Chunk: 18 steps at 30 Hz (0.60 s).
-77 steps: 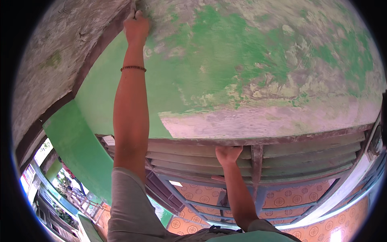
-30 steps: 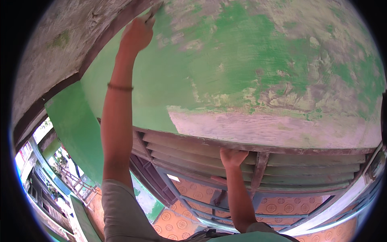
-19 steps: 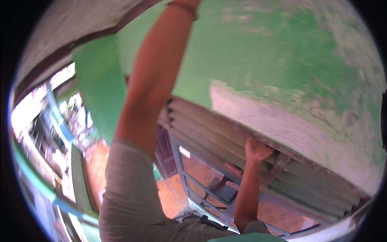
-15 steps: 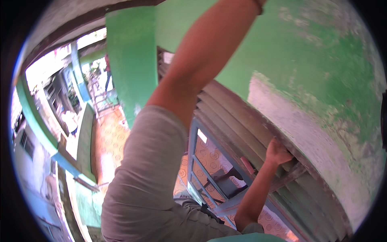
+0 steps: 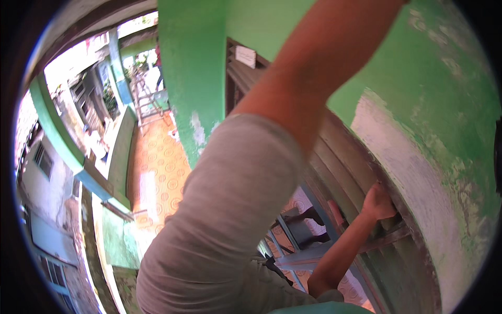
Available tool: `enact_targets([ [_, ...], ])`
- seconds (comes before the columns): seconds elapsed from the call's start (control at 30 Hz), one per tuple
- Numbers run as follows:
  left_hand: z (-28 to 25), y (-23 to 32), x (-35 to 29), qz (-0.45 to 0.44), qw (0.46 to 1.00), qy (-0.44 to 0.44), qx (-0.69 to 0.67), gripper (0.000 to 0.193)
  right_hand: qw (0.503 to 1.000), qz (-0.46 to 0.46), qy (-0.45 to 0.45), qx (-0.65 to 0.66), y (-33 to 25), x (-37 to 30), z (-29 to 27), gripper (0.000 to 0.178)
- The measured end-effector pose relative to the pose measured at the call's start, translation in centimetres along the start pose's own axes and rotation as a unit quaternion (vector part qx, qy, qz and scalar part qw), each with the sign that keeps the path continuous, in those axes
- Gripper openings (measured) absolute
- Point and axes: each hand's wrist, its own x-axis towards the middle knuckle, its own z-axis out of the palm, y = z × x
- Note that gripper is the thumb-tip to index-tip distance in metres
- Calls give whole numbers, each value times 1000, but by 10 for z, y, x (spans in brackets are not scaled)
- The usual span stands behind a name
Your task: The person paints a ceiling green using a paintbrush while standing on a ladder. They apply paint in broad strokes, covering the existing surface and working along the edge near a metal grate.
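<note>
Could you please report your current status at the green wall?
Left grip out of view beyond top edge. Right grip at brown slatted louvres, fingers partly hidden. Green painted wall patchy, with pale strip. Grey-sleeved left arm blocks some view.

Patchy green wall (image 5: pixel 397 86) above brown louvres (image 5: pixel 342 152)

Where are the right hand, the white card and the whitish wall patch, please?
Right hand (image 5: pixel 378 203): head view, the hand's middle.
White card (image 5: pixel 246 56): head view, its face.
Whitish wall patch (image 5: pixel 420 191): head view, its middle.

White card (image 5: pixel 246 56), perhaps lettered, unreadable
</note>
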Motion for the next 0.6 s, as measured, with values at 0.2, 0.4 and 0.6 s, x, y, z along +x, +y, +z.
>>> enact_targets([
  [0.2, -1, -10, 12, 22, 999, 36, 26, 48, 934, 147, -296, 134, 1, 51, -76, 61],
  [0.4, -3, -48, 35, 16, 995, 83, 57, 50, 990, 70, -101, 72, 5, 29, -38, 47],
  [0.6, -37, -67, 63, 1, 989, 99, 113, 52, 987, 63, -119, 82, 19, 31, -30, 47],
])
